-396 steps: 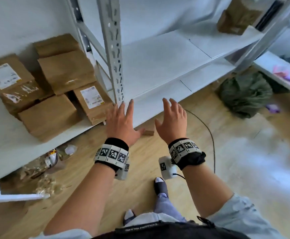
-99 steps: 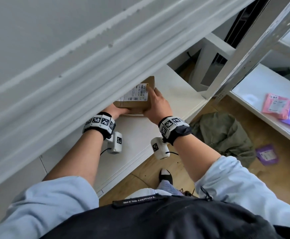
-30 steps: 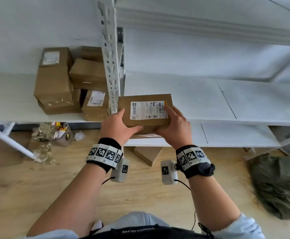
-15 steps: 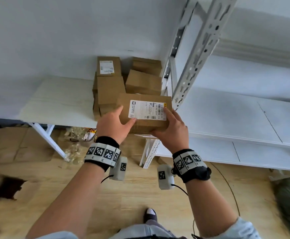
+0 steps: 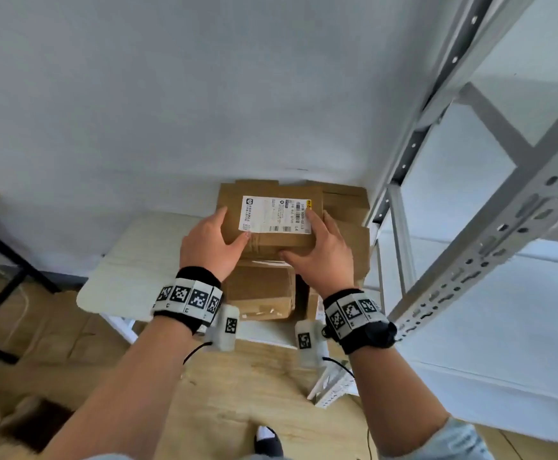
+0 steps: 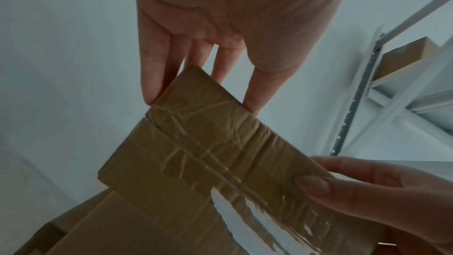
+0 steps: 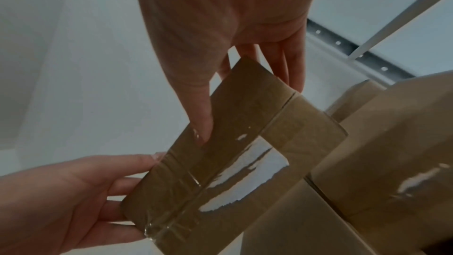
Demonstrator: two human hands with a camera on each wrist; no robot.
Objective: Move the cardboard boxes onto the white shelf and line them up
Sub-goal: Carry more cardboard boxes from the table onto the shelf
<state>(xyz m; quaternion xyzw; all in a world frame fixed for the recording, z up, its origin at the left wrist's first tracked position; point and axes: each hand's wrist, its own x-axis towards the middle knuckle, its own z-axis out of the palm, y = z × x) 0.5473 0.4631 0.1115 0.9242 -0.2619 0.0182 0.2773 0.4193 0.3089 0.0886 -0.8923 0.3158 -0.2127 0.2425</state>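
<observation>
Both hands, left hand point(image 5: 209, 247) and right hand point(image 5: 322, 257), grip the labelled box point(image 5: 271, 224) by its short ends, long axis running between the fingers, stacked boxes point(image 5: 261, 293) directly beneath.

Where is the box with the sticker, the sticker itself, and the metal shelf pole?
held box point(image 5: 280, 242): head view, on its brown taped front below the sticker.
white label point(image 5: 276, 214): head view, middle of the printed sticker.
shelf post point(image 5: 490, 247): head view, on the slotted grey upright.
</observation>
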